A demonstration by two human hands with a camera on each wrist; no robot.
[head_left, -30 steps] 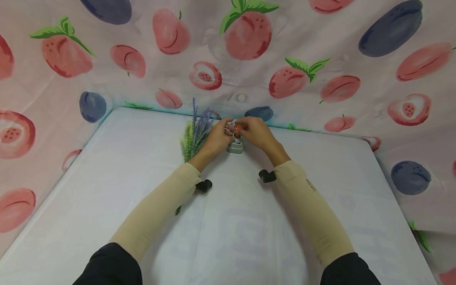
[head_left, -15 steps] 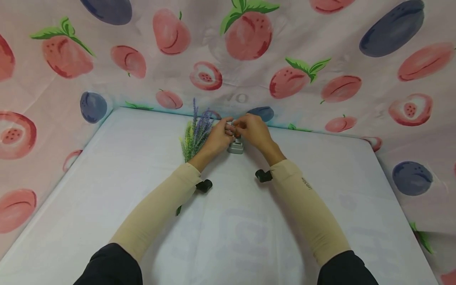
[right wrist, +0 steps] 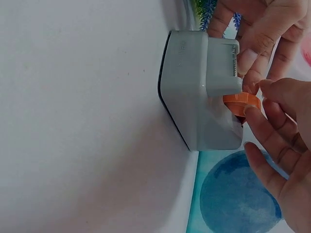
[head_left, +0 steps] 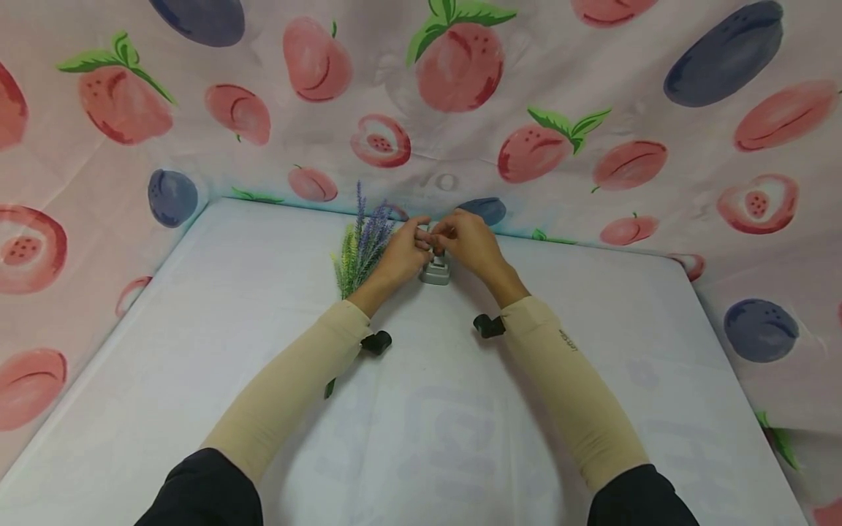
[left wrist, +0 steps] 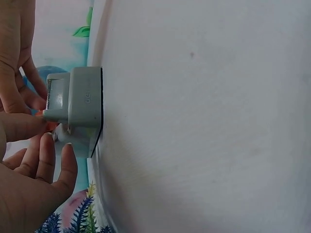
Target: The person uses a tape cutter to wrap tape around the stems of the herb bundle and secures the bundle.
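A grey tape dispenser [head_left: 435, 272] stands near the table's back edge, below both hands. Its toothed cutting edge shows in the right wrist view, beside an orange tape spool [right wrist: 242, 103]. My right hand [head_left: 472, 239] pinches this spool, with the index fingertip on its rim and the thumb close by. From the other side my left hand [head_left: 397, 256] reaches in, its fingers loosely bent and apart. Its thumb [right wrist: 249, 58] lies right at the cutting edge in the right wrist view. The hands hide the spool in the head view.
A bunch of purple and yellow-green artificial flowers [head_left: 362, 252] lies left of the left hand, its stem passing under the sleeve. The white table [head_left: 421, 424] meets a fruit-print cloth [head_left: 421, 139] at the back. Small black cameras [head_left: 377, 342] sit on both wrists.
My right hand has shifted slightly left towards the left hand. The orange spool, visible between the fingers a second ago, is now covered in the head view. The left hand has hardly moved.
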